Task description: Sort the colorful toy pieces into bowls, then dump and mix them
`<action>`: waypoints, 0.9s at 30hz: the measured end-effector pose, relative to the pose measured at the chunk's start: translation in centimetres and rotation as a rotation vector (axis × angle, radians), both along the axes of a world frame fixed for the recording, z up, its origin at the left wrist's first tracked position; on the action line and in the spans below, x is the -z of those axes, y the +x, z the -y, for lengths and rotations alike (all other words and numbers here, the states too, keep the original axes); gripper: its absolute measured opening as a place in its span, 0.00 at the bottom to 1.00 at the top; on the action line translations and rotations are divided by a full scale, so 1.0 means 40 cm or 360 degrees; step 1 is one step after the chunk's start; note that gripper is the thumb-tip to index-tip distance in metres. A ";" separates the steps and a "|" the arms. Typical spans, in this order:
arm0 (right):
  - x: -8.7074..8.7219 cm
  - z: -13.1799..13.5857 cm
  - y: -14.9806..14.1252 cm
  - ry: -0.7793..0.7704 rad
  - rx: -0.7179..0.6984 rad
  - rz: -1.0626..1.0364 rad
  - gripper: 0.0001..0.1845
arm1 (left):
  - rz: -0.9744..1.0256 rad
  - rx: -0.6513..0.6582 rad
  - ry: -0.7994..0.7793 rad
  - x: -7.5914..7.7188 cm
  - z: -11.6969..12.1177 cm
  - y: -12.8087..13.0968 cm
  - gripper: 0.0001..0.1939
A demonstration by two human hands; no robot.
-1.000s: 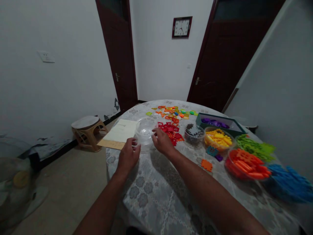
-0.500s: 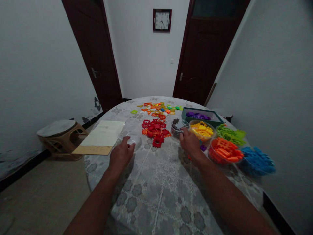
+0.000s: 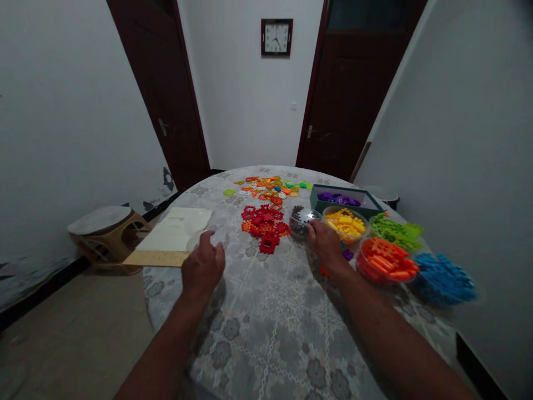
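Observation:
A clear plastic bowl [image 3: 195, 226], faint against the paper, overlaps the right side of a pale sheet. My left hand [image 3: 204, 262] is at its near right rim, fingers bent and seemingly pinching it. At the right, my right hand [image 3: 325, 240] has its fingers closed on the near rim of a clear bowl of dark pieces [image 3: 300, 224]. Its fingertips are partly hidden. Between the hands, a heap of red interlocking plastic pieces [image 3: 266, 222] lies on the patterned tablecloth [image 3: 266, 311].
Right of my right hand stand bowls of yellow pieces [image 3: 345, 221] and orange pieces [image 3: 385, 261], then green pieces [image 3: 395, 230] and blue pieces [image 3: 443, 278]. Behind sits a green box [image 3: 370, 210] holding purple pieces. Mixed pieces [image 3: 270, 186] lie at the back. A stool [image 3: 102, 228] stands left.
My right hand has left the clear bowl and moved right to the bowl of dark pieces. The clear bowl has shifted left over the sheet with my left hand. The view has turned right.

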State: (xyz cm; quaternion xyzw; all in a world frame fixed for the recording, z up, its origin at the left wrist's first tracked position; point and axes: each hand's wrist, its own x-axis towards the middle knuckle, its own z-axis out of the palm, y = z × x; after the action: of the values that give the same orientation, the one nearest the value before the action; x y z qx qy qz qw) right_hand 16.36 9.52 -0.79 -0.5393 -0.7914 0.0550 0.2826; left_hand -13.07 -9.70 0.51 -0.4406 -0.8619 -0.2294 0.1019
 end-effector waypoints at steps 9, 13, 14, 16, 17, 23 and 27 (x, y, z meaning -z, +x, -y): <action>-0.069 0.031 -0.138 -0.1501 -0.0190 -0.2067 0.06 | 0.0442 0.0483 0.0392 0.084 -0.195 0.131 0.18; -0.033 -0.001 -0.169 -0.1854 -0.0147 -0.2211 0.08 | 0.0419 0.0456 0.0415 0.150 -0.247 0.157 0.22; -0.023 -0.008 -0.168 -0.1915 -0.0132 -0.2249 0.09 | 0.0392 0.0484 0.0434 0.165 -0.249 0.164 0.22; -0.007 -0.018 -0.161 -0.1994 -0.0102 -0.2319 0.11 | 0.0323 0.0568 0.0481 0.188 -0.247 0.175 0.23; -0.003 -0.022 -0.155 -0.2021 -0.0091 -0.2349 0.12 | 0.0287 0.0618 0.0506 0.195 -0.245 0.178 0.24; -0.053 -0.027 -0.130 -0.2066 -0.0175 -0.2475 0.11 | 0.0254 0.0744 0.0559 0.200 -0.245 0.177 0.28; -0.109 0.009 -0.160 -0.1904 -0.0279 -0.2473 0.11 | 0.0212 0.0810 0.0516 0.200 -0.244 0.178 0.28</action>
State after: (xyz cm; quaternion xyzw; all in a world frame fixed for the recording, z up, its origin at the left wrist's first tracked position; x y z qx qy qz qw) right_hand 9.98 9.16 3.58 -0.3467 -0.2643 0.8064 0.3996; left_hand -5.95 0.06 -7.47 -0.6042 -0.6809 -0.4106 0.0534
